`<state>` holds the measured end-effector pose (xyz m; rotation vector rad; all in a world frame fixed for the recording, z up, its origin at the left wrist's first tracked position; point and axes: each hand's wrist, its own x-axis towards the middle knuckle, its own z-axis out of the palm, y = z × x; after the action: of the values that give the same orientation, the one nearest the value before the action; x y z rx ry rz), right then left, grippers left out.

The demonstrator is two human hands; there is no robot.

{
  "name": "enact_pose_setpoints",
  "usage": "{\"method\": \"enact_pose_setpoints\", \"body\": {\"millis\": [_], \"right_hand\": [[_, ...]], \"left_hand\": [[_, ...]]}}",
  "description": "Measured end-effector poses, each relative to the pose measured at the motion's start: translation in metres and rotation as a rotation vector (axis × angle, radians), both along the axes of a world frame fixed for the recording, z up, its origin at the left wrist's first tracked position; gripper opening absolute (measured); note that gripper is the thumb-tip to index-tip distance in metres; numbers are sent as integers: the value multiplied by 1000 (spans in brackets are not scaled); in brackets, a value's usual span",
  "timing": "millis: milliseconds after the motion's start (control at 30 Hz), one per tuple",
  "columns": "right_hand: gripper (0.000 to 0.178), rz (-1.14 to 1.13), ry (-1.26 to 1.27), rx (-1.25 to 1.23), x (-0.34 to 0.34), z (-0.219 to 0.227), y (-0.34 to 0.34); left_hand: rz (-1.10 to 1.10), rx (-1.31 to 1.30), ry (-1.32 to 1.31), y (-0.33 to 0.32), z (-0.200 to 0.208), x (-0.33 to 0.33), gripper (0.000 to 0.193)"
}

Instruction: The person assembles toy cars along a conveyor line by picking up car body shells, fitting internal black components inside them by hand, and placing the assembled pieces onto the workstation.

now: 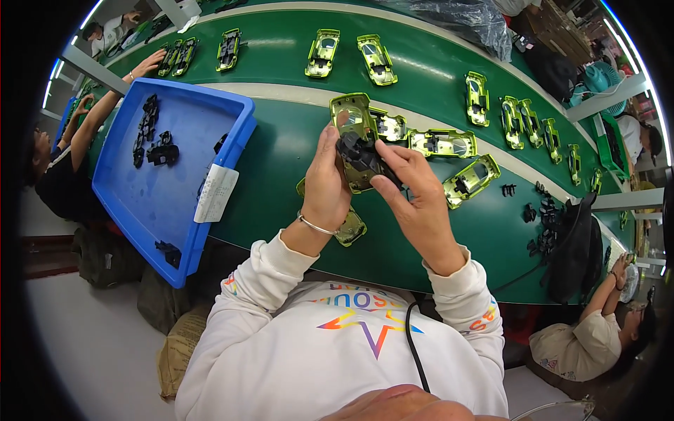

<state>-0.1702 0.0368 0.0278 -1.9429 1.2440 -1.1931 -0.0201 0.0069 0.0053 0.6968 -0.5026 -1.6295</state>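
My left hand (326,175), with a bangle at the wrist, grips a yellow-green toy car body (350,109) from its left side, hollow side up. A black plastic insert (363,153) sits in the lower part of that shell. My right hand (421,188) pinches the insert's right edge between thumb and fingers. Just beyond my hands, more green car bodies lie on the table, one (442,143) lengthwise and another (472,180) tilted beside my right hand. Below my left hand, a further shell (349,228) is partly covered.
A blue bin (184,203) with a few black parts stands at the left. Loose black pieces (540,231) and a black bag (572,245) lie at the right. Car bodies (323,53) line the green belt (421,59) behind. A co-worker's hand (147,63) reaches in at the far left.
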Motion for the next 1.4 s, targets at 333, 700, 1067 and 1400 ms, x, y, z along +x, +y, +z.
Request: {"method": "enact_pose_setpoints", "body": {"millis": [333,700,1067,1400], "right_hand": [[36,-244,25,-217,21,-6,-23],[39,-194,286,-269,25,0,-15],[37,-157,218,-147,23,21,-12],[36,-191,213,-175,22,16,-7]], "left_hand": [[80,-88,28,2,-5,-13,32],[33,-48,46,1,-16,-3,36],[-54,-148,3,0,-13,3,38],[-51,-124,94,5,-13,-3,34]]}}
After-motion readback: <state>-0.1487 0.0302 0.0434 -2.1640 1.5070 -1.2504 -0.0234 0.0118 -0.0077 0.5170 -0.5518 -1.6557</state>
